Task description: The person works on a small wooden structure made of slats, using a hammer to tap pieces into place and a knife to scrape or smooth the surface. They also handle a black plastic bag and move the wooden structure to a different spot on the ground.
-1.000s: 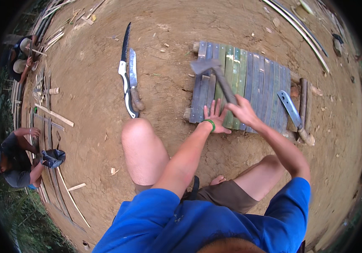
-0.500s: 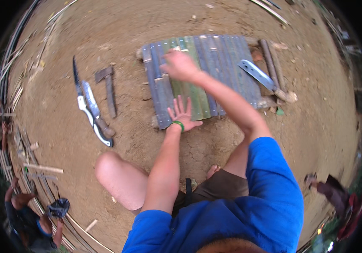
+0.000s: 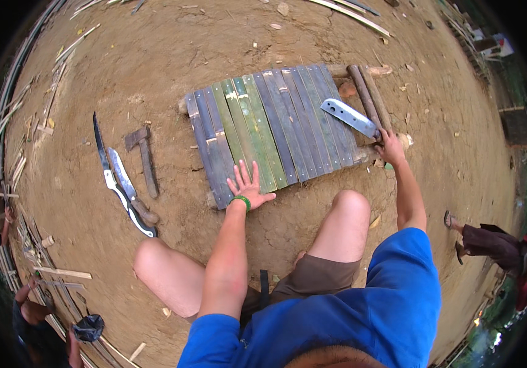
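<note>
A slatted panel of split bamboo, grey-brown with a few green strips, lies on the ground in front of me. My left hand rests flat on its near edge, fingers spread, a green band round the wrist. At the panel's right side my right hand has closed round the handle of a machete. The machete's broad steel blade, with holes near its tip, points up and left over the slats. Most of the handle is hidden by my fingers.
Left of the panel lie a hatchet, a knife with a wooden handle and a folding saw with a white-and-black handle. Poles stick out at the panel's right. People sit at the far left; another person is at right.
My right hand has moved from above the panel's left part to the machete at right and taken its handle. My left hand stays flat on the panel. The view has shifted.
</note>
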Available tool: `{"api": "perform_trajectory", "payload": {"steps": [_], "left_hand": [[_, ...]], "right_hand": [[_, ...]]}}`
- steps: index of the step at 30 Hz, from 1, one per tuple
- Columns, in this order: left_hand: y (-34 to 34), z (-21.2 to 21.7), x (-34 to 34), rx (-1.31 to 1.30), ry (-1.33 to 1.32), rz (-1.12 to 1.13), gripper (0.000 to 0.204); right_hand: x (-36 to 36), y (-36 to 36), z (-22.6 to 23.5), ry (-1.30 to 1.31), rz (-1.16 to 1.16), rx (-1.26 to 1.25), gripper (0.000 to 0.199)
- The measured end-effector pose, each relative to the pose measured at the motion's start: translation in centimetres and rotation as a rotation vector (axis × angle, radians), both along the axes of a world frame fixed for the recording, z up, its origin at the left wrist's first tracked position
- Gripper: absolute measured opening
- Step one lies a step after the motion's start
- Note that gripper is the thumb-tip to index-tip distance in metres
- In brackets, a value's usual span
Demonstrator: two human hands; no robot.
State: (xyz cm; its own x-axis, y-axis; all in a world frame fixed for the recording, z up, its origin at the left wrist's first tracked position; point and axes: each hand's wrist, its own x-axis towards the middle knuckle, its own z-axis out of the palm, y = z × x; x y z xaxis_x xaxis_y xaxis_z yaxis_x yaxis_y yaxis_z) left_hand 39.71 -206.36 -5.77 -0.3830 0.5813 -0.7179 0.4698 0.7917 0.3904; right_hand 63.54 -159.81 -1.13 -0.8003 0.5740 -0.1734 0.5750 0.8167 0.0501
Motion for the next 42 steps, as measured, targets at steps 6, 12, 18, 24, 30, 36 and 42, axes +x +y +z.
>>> {"api": "perform_trajectory", "payload": {"steps": [6,12,18,24,30,36,42], "left_hand": [[-0.9,0.6,-0.7,0.005,0.000,0.019,0.134],[-0.6,0.6,-0.5,0.051,-0.003,0.019,0.132],[-1.5,-0.2,-0.6,0.044,-0.029,0.044,0.125],[-3.3,-3.3,0.8,0.575,-0.173,0.447,0.078],[-3.5,-2.6,2.2,0.404,0.546,0.033,0.074],[-2.0,-3.9,0.0,0.257,0.353,-0.034,0.089],[-2.3,-1.7,0.2,0.352,0.145,0.225,0.111]], "right_hand": [[-6.5,-6.2,2.5,0.217,0.154,-0.130,0.050],[-21.2,-23.0,6.4,0.354,-0.047,-0.760,0.049],[-36.5,-43.0,2.2,0.452,0.173,-0.883,0.048],[-46.2,-51.8,-2.6,0.356,0.134,-0.654,0.055],[-42.7,-58.7,-1.0,0.317,0.746,-0.540,0.056],[-38.0,-50.3,-0.2,0.505,0.576,-0.606,0.054],[-29.1,-24.2,-1.6,0.194,-0.058,-0.140,0.075]]}}
